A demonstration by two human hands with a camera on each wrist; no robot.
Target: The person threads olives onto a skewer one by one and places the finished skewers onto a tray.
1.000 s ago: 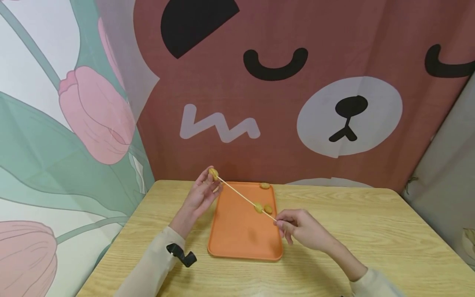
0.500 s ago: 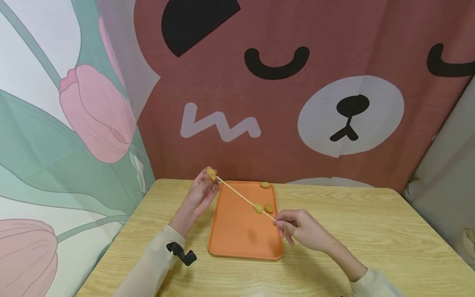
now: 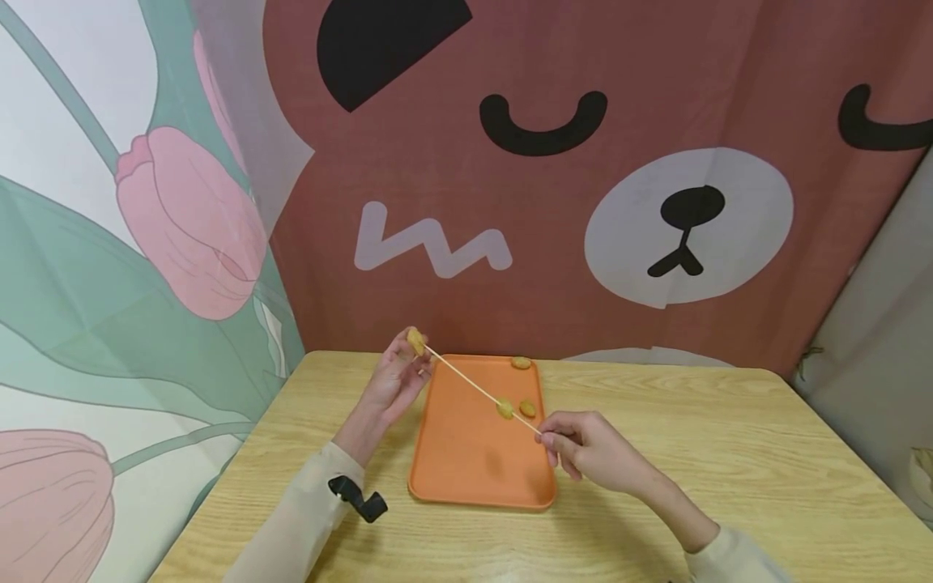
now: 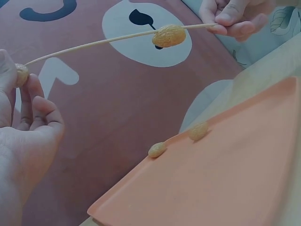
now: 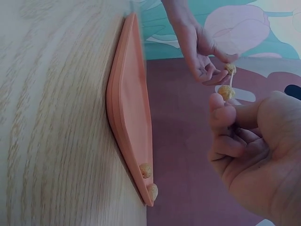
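Observation:
A thin wooden skewer (image 3: 465, 376) slants above the orange tray (image 3: 474, 465), bowed slightly in the left wrist view. My right hand (image 3: 594, 449) pinches its lower end between thumb and fingers. One golden-brown oval food ball (image 3: 505, 409) is threaded on the stick, a short way from those fingertips. At the far end, my left hand (image 3: 386, 393) pinches a second golden-brown ball (image 3: 416, 341) against the skewer's tip, its other fingers loosely bent. How deep the point sits in that second ball is hidden. In the left wrist view the threaded ball (image 4: 169, 36) looks wrinkled.
Two loose balls lie on the tray: one ball (image 3: 521, 363) in the far right corner, another ball (image 3: 528, 409) along the right side. The tray rests on a wood-grain table (image 3: 692, 453). Behind it hangs a curtain (image 3: 437, 308) with a bear print.
The left hand and the ball in it have shifted slightly left, along with the skewer. The right hand keeps nearly the same place and grip. The loose balls have not moved.

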